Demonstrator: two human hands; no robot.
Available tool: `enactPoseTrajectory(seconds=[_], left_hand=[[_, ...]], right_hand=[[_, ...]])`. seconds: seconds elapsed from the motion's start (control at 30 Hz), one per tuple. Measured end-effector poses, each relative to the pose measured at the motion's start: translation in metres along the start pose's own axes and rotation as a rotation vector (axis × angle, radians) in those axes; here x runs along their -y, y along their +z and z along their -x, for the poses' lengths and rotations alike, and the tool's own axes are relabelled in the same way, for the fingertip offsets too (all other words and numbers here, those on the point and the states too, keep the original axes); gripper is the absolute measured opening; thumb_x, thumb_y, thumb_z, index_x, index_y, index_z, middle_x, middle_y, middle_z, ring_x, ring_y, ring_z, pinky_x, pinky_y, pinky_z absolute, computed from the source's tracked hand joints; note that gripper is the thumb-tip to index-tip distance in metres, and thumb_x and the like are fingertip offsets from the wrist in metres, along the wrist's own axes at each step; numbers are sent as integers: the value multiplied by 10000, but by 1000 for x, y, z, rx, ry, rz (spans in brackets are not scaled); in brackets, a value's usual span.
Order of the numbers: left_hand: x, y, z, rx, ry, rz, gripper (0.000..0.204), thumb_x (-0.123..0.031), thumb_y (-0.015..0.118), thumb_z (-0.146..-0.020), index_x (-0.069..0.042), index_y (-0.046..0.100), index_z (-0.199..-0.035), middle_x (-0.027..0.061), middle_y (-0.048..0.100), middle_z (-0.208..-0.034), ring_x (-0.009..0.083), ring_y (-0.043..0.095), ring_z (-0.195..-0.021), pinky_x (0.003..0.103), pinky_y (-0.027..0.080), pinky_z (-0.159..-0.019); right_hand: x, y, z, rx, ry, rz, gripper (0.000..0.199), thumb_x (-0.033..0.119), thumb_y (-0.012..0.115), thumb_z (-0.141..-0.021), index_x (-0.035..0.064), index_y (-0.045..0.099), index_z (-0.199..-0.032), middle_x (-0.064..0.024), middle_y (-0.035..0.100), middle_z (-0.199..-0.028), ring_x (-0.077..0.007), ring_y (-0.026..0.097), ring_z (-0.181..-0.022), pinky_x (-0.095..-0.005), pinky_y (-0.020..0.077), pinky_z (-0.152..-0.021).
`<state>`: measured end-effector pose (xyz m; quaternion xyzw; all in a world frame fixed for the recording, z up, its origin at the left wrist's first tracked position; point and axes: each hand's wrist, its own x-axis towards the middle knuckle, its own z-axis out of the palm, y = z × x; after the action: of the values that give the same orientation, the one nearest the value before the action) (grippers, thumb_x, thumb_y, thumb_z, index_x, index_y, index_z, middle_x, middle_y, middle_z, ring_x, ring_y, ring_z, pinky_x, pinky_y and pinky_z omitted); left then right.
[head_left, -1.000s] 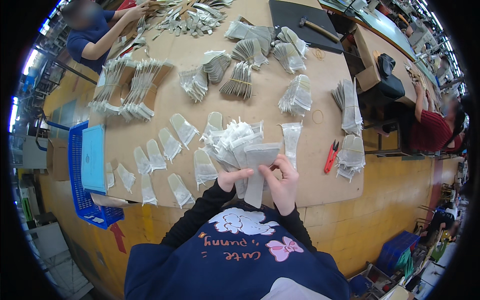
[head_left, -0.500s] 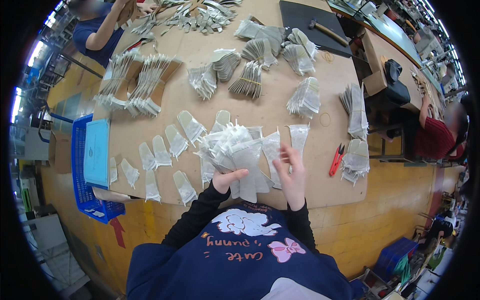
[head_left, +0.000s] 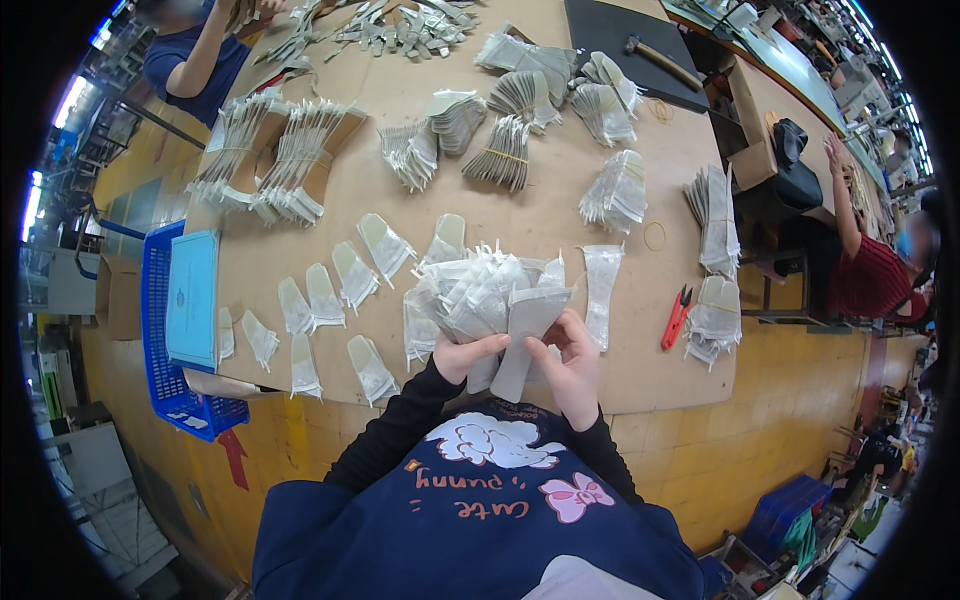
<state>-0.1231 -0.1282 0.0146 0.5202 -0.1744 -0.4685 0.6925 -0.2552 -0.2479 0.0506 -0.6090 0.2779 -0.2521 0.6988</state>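
Above the table (head_left: 670,388), a fan of pale pieces (head_left: 462,298) is gripped by the left hand (head_left: 458,358), its front piece (head_left: 530,322) now pinched by the right hand (head_left: 574,368), free half a second ago, so apparently steadied by both.

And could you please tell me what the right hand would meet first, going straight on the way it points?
The right hand would first meet the pale strip it appears to pinch; the fan of strips probably follows, though depth is unclear.
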Motion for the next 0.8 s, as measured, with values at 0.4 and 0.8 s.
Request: enactPoseTrajectory(seconds=[0.4, 0.8], left_hand=[[6, -4, -2, -9, -101, 287, 497, -163, 625, -854, 22, 454, -1282, 141, 561, -1210, 233, 568, -1081, 358, 461, -930], [9, 7, -4, -136, 63, 74, 419, -106, 730, -803, 1, 559, -1170, 78, 621, -1103, 159, 589, -992, 303, 477, -860]], right_hand=[[0, 0, 9, -98, 138, -161, 202, 49, 679, -848, -43, 589, -1003, -71, 641, -956, -93, 578, -842, -234, 457, -729], [-4, 1, 17, -96, -80, 231, 172, 15, 707, -782, -46, 617, -915, -89, 632, -898, -135, 579, -763, -259, 449, -675]])
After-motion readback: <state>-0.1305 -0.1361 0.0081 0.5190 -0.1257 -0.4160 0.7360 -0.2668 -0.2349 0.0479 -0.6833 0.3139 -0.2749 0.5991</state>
